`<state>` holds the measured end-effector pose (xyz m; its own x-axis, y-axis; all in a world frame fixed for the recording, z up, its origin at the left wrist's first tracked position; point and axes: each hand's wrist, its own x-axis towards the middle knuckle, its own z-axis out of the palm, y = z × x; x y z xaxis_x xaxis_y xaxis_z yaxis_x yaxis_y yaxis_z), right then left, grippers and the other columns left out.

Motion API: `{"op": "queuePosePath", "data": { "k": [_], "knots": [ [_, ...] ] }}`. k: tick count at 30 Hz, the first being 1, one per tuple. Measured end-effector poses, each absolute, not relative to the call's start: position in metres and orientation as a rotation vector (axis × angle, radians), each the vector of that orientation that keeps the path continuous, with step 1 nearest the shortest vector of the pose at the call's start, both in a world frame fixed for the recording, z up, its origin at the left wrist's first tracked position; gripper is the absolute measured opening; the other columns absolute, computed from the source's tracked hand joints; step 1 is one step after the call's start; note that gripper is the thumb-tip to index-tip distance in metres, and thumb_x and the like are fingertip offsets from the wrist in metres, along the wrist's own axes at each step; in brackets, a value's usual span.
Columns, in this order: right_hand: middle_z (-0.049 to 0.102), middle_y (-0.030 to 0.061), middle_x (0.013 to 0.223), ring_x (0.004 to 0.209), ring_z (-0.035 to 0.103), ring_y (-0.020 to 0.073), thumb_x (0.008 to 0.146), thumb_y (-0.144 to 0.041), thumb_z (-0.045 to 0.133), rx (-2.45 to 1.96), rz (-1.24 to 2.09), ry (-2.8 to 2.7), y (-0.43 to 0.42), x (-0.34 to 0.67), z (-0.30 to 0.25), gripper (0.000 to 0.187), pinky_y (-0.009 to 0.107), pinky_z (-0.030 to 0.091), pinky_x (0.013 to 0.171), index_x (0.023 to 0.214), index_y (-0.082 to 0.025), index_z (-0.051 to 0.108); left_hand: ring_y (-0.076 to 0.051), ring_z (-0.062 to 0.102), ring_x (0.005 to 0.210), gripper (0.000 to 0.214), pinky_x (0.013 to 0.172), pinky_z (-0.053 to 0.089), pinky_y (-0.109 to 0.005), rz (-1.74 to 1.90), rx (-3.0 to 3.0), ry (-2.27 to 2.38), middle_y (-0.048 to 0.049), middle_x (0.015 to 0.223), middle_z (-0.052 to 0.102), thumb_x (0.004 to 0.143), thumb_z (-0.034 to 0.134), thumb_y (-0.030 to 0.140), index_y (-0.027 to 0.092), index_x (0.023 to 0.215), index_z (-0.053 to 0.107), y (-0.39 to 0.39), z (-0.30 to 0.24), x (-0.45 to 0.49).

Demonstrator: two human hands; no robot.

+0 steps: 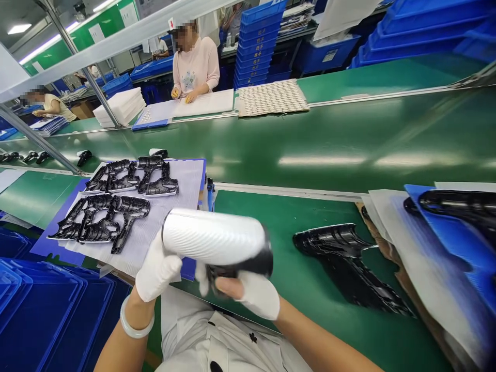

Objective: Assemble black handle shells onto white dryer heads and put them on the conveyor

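Note:
Both my hands wear white gloves and hold a white ribbed hair-dryer body (215,237) with a black end and handle, low in the middle of the view. My left hand (157,271) is closed around its left end. My right hand (251,292) grips the black handle part from below, one bare fingertip showing. A glossy black shell half (344,258) lies on the green bench to the right, apart from my hands. Several black shell halves (116,206) rest on white foam sheets at the left.
A green conveyor belt (329,139) runs across the middle. Blue bins (46,305) stand at lower left; blue trays with black parts (457,217) lie at right. Across the belt a person in pink (196,64) works on white sheets beside stacked blue crates (258,44).

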<state>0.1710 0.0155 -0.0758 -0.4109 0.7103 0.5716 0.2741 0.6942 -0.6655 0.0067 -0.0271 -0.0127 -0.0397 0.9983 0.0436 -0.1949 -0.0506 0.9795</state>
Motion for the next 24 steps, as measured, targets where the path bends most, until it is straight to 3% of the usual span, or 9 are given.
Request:
{"op": "queuePosePath", "data": {
  "k": [3,5,7,12,15,18,21,24],
  "knots": [
    [0.053,0.0046,0.043,0.033,0.043,0.0132,0.088,-0.075,0.011,-0.489,1.69,-1.821,0.004,0.174,-0.074,0.085,0.024,0.039,0.033,0.063,-0.013,0.063,-0.034,0.057,0.128,0.093,0.111,0.045,-0.046,1.395,1.281,1.074,-0.0108,0.139,0.06,0.052,0.088,0.059,0.028,0.134,0.058,-0.025,-0.004,0.008],
    [0.052,0.0044,0.043,0.031,0.04,0.013,0.079,-0.079,0.02,-0.389,2.385,-1.387,0.001,0.173,-0.076,0.078,0.024,0.037,0.033,0.065,-0.015,0.062,-0.032,0.063,0.119,0.091,0.105,0.048,-0.043,1.388,1.421,1.139,-0.0101,0.134,0.063,0.051,0.092,0.053,0.027,0.133,0.058,-0.023,0.0,0.01],
    [0.049,0.0019,0.041,0.032,0.038,0.0119,0.077,-0.074,0.031,-0.462,2.668,-1.014,0.001,0.169,-0.078,0.067,0.023,0.038,0.036,0.068,-0.015,0.062,-0.029,0.067,0.105,0.082,0.097,0.052,-0.04,1.348,1.563,1.24,-0.0084,0.119,0.07,0.05,0.095,0.044,0.025,0.123,0.064,-0.021,0.002,0.013],
    [0.053,0.0014,0.047,0.036,0.041,0.0112,0.085,-0.065,0.035,-0.564,2.8,-0.648,0.002,0.163,-0.081,0.058,0.022,0.036,0.04,0.076,-0.014,0.06,-0.025,0.067,0.085,0.064,0.085,0.053,-0.038,1.355,1.81,1.362,-0.0043,0.094,0.071,0.044,0.096,0.031,0.022,0.101,0.068,-0.021,0.002,0.014],
    [0.05,-0.002,0.042,0.03,0.036,0.0099,0.089,-0.068,0.03,-0.472,2.813,-0.601,-0.004,0.168,-0.081,0.06,0.02,0.028,0.037,0.083,-0.014,0.057,-0.025,0.069,0.088,0.065,0.085,0.054,-0.038,1.441,1.69,1.29,-0.0055,0.099,0.071,0.053,0.094,0.033,0.023,0.109,0.063,-0.021,-0.003,0.012],
    [0.044,-0.0076,0.037,0.023,0.032,0.0103,0.083,-0.081,0.027,-0.321,2.774,-0.582,-0.014,0.179,-0.073,0.067,0.019,0.024,0.035,0.094,-0.019,0.049,-0.027,0.068,0.108,0.07,0.099,0.051,-0.043,1.565,1.586,1.212,-0.0082,0.116,0.069,0.059,0.092,0.031,0.025,0.119,0.057,-0.021,-0.012,0.008],
    [0.049,-0.0083,0.044,0.027,0.04,0.0108,0.068,-0.09,0.043,-0.355,2.699,-0.628,-0.022,0.188,-0.055,0.072,0.019,0.03,0.038,0.095,-0.023,0.042,-0.028,0.061,0.122,0.07,0.107,0.045,-0.044,1.565,1.542,1.239,-0.0089,0.127,0.065,0.062,0.091,0.028,0.027,0.123,0.056,-0.023,-0.021,0.005],
    [0.053,-0.004,0.054,0.042,0.047,0.0096,0.063,-0.077,0.067,-0.479,2.561,-0.741,-0.024,0.191,-0.037,0.065,0.02,0.035,0.046,0.086,-0.02,0.046,-0.028,0.063,0.118,0.064,0.1,0.051,-0.041,1.511,1.412,1.218,-0.0093,0.126,0.065,0.07,0.085,0.038,0.026,0.126,0.056,-0.027,-0.026,0.004]
  ]
}}
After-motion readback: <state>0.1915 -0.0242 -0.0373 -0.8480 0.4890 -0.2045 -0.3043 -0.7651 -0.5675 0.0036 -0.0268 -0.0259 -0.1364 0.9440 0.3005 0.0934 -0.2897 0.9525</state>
